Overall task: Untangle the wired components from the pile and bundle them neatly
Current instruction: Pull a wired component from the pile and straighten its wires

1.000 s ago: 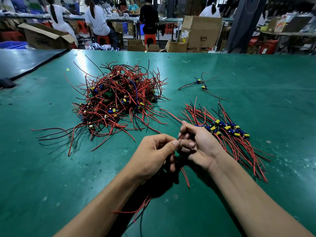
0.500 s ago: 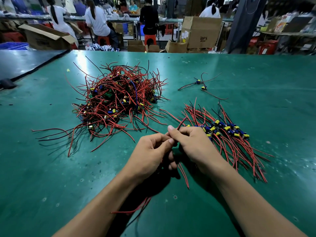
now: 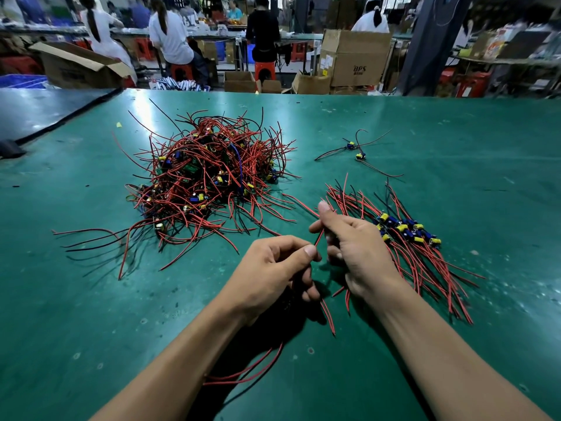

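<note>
A tangled pile of red and black wired components lies on the green table at centre left. To its right a sorted row of components lies side by side, with blue and yellow parts in line. My left hand pinches wires between thumb and fingers; their red ends trail down below it. My right hand grips the same wires just to the right, thumb up, beside the sorted row. What the palms enclose is hidden.
Two loose components lie apart at the far right of the pile. The green table extends all round. A dark mat borders the far left. Cardboard boxes and several seated people are beyond the table's far edge.
My right hand has lifted and turned thumb-up, moving away from my left hand and drawing the wire taut between them. The piles have not moved.
</note>
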The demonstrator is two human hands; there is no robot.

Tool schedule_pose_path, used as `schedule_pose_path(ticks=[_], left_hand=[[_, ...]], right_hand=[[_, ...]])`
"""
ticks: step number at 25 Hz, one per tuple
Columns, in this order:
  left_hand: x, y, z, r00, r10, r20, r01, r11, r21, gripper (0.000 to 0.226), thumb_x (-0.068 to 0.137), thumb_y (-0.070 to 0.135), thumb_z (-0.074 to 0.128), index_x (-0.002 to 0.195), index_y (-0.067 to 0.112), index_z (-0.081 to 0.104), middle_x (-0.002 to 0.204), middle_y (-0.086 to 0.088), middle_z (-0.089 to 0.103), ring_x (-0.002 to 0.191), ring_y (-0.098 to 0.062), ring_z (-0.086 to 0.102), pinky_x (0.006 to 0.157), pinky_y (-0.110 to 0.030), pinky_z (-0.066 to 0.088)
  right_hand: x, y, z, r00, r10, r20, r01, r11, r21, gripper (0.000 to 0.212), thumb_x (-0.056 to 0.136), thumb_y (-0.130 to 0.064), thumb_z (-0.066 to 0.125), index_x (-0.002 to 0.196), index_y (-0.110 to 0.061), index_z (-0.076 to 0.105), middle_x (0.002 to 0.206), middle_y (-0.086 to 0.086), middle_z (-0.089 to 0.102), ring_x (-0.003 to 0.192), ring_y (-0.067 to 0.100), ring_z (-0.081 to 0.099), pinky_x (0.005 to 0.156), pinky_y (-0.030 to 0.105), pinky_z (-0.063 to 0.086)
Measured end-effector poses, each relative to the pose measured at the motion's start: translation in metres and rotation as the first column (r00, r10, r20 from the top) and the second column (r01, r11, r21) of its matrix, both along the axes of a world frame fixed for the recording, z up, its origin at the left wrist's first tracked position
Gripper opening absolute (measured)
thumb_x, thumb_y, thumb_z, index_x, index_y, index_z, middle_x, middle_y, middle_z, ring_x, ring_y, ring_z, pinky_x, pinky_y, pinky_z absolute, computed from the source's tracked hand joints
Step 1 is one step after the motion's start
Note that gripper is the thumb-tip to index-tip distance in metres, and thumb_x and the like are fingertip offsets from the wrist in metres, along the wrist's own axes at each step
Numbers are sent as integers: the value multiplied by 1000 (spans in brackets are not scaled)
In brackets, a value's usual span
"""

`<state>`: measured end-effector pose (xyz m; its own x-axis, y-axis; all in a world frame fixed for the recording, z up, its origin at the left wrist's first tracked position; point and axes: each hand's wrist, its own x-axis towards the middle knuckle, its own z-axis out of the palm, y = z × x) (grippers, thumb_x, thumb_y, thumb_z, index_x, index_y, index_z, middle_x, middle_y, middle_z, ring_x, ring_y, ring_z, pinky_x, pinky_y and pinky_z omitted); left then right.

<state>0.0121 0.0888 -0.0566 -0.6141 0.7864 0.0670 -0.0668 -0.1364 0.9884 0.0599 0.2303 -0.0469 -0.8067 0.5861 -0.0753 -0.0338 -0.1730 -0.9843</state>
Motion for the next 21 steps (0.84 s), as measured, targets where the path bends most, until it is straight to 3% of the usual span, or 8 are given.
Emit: schedule_pose_path(ticks=[3, 6, 10, 16, 18, 21], left_hand=[[0, -3, 3, 990, 10, -138, -19, 998, -66, 17, 96, 17, 58, 84, 14, 69, 53, -4, 53, 47, -19, 57, 50, -25, 40], [-1, -3, 3, 983, 25, -180, -40, 996, -77, 16, 94, 20, 59, 85, 13, 70, 54, -3, 52, 51, -21, 57, 55, -30, 39], [2, -4, 2, 984, 25, -176, -40, 996, -84, 16, 94, 20, 60, 87, 10, 71, 62, -9, 63, 59, -21, 57, 59, -25, 45], [-2, -6, 2, 981, 181, -76, -188, 977, -103, 15, 94, 15, 61, 86, 5, 70, 69, -8, 71, 60, -17, 64, 57, -23, 50], [-6, -5, 4, 958, 287, 17, -284, 954, -98, 16, 94, 16, 61, 88, 3, 69, 71, -10, 71, 59, -16, 67, 51, -21, 51], [-13, -5, 7, 889, 409, 205, -403, 912, -69, 16, 93, 16, 62, 88, 2, 69, 76, -15, 72, 63, -19, 69, 53, -29, 58]], right_hand=[[-2, 4, 5, 994, 71, 81, -47, 961, -273, 52, 95, -43, 60, 53, -13, 60, 45, -6, 32, 28, 5, 22, 36, 17, 17], [0, 9, 11, 979, 190, 77, -120, 835, -538, 46, 85, -34, 68, 47, -12, 56, 49, -3, 35, 22, 2, 21, 27, 14, 17], [3, 6, 13, 971, 232, 62, -143, 766, -627, 36, 72, -33, 73, 52, -11, 54, 51, -2, 38, 22, 1, 22, 25, 14, 16], [2, 0, 10, 981, 168, 97, -123, 925, -359, 65, 88, -68, 50, 89, -6, 70, 56, -4, 45, 34, 3, 26, 35, 16, 24], [3, -4, 11, 985, 118, 123, -88, 971, -224, 61, 91, -65, 51, 93, -8, 72, 60, -3, 50, 37, 7, 31, 40, 18, 27], [7, -16, 9, 989, 108, 102, -118, 988, 96, 31, 92, -42, 68, 86, -12, 69, 65, -4, 55, 42, 8, 42, 41, 19, 31]])
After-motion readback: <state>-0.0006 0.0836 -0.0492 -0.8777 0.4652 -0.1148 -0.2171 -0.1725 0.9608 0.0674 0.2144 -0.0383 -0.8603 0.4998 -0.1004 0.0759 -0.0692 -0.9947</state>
